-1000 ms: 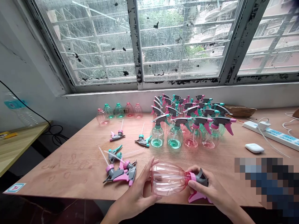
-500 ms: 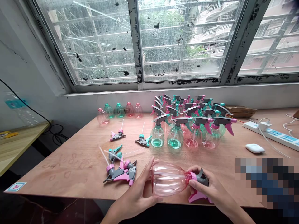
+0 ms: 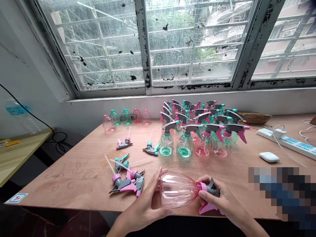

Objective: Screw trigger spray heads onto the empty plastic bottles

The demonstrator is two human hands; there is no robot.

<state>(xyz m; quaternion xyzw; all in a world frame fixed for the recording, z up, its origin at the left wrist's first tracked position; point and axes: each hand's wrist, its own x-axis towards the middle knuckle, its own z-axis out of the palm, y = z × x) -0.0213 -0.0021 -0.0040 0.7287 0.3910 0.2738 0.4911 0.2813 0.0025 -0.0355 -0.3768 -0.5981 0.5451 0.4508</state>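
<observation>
A: Where is the pink bottle [image 3: 178,190] situated?
B: At the lower centre of the frame, lying horizontally above the near edge of the wooden table [image 3: 74,194], base to the left and neck to the right. Whether it touches the tabletop cannot be told.

A: How are the hands disposed?
B: The left hand [image 3: 145,204] curves around the base, thumb and fingers parted on opposite sides of it. The right hand [image 3: 223,197] pinches the pink collar [image 3: 203,186] at the neck between thumb and fingers; the grey spray head [image 3: 213,189] lies against it, with the pink trigger [image 3: 208,208] pointing down the frame.

A: And the surrounding objects?
B: Left of the left hand, a cluster of loose spray heads [image 3: 124,183], pink and teal, with thin tubes. Left of centre, along the wall, five open-necked bottles [image 3: 126,118] in pink and green. Right of centre, a dense group of assembled spray bottles [image 3: 185,146], upright. At the right, a white case [image 3: 269,157] and a power strip [image 3: 287,139].
</observation>
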